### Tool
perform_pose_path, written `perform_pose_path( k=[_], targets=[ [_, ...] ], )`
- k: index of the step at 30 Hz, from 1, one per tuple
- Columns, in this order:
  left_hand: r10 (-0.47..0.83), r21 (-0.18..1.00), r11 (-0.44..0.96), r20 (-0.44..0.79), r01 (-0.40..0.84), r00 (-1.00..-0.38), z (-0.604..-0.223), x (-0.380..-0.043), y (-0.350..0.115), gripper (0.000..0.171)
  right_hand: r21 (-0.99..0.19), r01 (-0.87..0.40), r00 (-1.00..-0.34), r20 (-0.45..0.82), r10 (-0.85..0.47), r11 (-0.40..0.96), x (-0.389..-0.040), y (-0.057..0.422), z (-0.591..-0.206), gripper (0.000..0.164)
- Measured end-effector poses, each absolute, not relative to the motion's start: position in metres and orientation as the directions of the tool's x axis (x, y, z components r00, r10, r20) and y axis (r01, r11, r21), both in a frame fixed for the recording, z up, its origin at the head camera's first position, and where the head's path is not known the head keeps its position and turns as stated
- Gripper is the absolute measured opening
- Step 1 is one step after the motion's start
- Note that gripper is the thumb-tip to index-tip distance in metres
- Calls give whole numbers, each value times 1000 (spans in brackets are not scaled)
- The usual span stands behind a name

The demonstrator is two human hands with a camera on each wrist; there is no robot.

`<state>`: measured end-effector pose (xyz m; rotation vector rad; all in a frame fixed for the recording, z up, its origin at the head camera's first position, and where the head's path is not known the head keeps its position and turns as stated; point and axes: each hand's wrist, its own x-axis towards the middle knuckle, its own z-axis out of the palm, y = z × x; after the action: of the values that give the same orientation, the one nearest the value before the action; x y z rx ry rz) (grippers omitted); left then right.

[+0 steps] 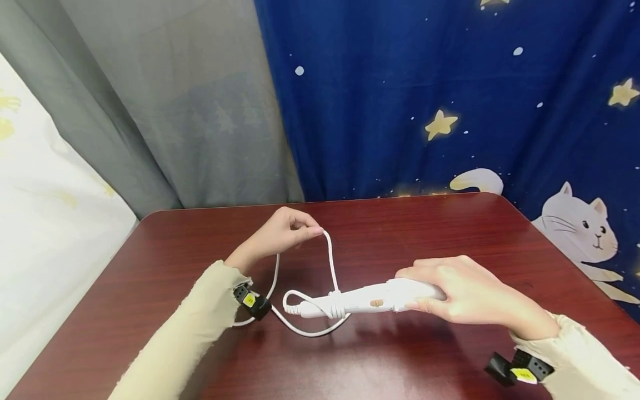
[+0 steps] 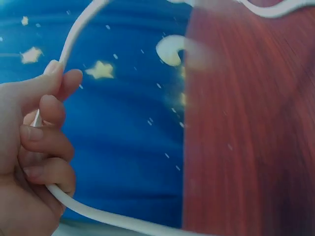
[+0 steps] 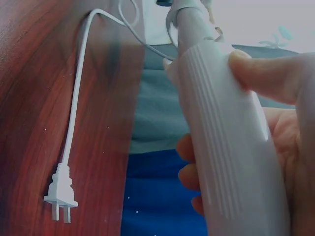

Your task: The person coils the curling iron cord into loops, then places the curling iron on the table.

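Observation:
A white hair styling iron (image 1: 367, 300) with a tan switch is held level above the table, its cord end pointing left. My right hand (image 1: 462, 291) grips its right end, thumb on one side and fingers on the other in the right wrist view. White cord (image 1: 331, 261) is wound round the handle near the cord end. Thumb and index finger of my left hand (image 1: 285, 230) pinch this cord above and left of the iron; in the left wrist view the cord also passes behind the curled fingers. A two-pin plug (image 3: 61, 191) lies on the table in the right wrist view.
The dark red wooden table (image 1: 200, 244) has a rounded far edge. Behind it hang a grey curtain (image 1: 200, 111) and a blue one (image 1: 360, 100) with stars and a cat. White patterned cloth (image 1: 45, 222) hangs at the left. Loose cord (image 1: 312, 334) loops below the iron.

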<state>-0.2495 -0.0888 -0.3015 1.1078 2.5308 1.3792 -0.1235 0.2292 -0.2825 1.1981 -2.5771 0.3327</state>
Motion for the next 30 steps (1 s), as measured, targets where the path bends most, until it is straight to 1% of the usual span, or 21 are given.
perform_pose_path(
  k=[2,7,14,17,21,25,27,30],
  targets=[
    [607,750,326,301,576,-736,-294,-244,-86,9,-52,-764,-624,314,-715,644,-125,226,-284,27],
    [624,765,281,313,580,-716,-277,-224,-78,7,-2,-726,-665,257,-701,688,-130,219,-289,30],
    [660,766,259,305,589,-687,-260,-194,-71,7,54,-636,-727,291,-622,770,-135,217,-294,32],
    [668,771,263,288,580,-686,-257,-183,-70,7,46,-592,-759,306,-576,805,-138,218,-296,35],
    [638,776,291,279,560,-718,-256,-171,-71,8,21,-527,-792,350,-500,850,-143,221,-297,37],
    [617,792,279,285,542,-733,-259,-164,-71,10,-8,-454,-821,391,-415,891,-146,224,-295,37],
    [628,812,250,278,527,-726,-262,-162,-71,15,-33,-414,-836,410,-365,910,-148,226,-293,38],
    [670,837,194,268,511,-692,-269,-161,-71,26,-84,-361,-846,450,-288,929,-150,229,-289,40]
  ],
)
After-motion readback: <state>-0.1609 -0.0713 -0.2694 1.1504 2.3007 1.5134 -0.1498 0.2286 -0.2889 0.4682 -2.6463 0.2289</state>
